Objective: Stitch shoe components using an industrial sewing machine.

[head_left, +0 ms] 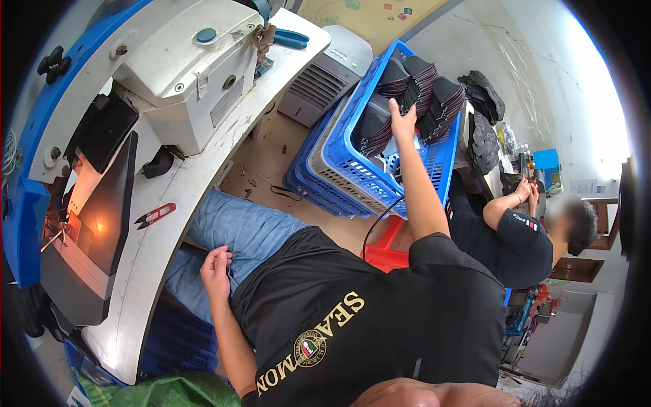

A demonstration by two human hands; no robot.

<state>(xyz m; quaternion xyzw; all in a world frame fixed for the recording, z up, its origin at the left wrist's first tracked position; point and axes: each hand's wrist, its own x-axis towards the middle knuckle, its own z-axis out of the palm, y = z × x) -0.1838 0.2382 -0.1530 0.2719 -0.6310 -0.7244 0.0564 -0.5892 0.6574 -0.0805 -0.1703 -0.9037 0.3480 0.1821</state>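
My right hand [403, 122] reaches into the upper blue plastic crate [342, 129], thumb and fingers spread apart against the stacked dark shoe-upper pieces [374, 121]. I see no piece lifted from the stacks. My left hand [217, 271] rests by my thigh in blue jeans, its fingers curled in. Whether anything small lies inside those fingers is hidden. On the white table of the sewing machine [183, 68], red-handled thread snips [156, 216] lie apart from both hands. A lamp lights the needle area at the far left.
Below the upper crate stand more crates, and a grey air cooler [315, 85] is behind them. A red stool [388, 244] is beside me. Blue-handled pliers [290, 39] lie at the table's far end. Another person [508, 237] in black works at the right.
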